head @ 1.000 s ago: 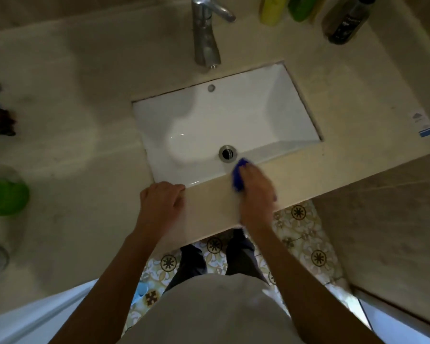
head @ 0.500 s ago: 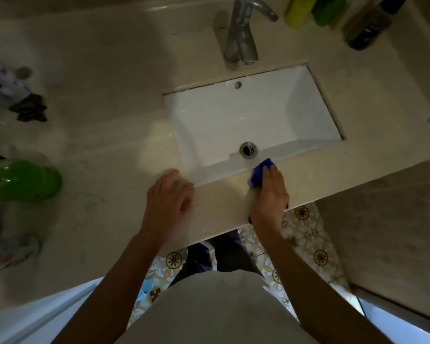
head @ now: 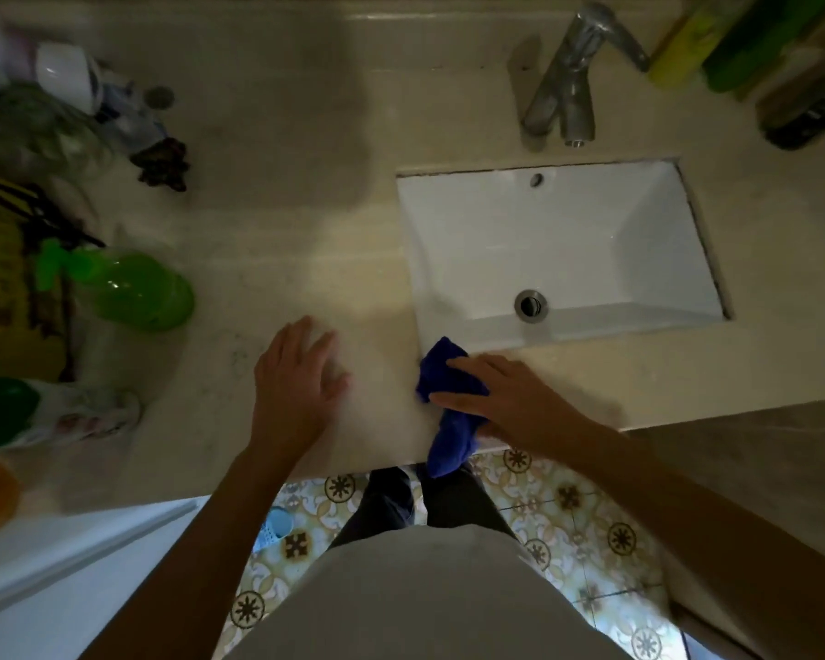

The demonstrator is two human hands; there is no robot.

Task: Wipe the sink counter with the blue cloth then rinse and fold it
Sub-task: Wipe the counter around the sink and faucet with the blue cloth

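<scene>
Both hands lie on the table: the left hand rests spread and flat, the right hand presses the blue cloth with straight fingers, now slid left past the sink corner (wiping continues leftward). A green bottle and clutter stand further left.

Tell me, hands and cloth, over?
Left hand flat on counter. Right hand pressing blue cloth at front edge, cloth overhanging. Nothing blocking.
</scene>
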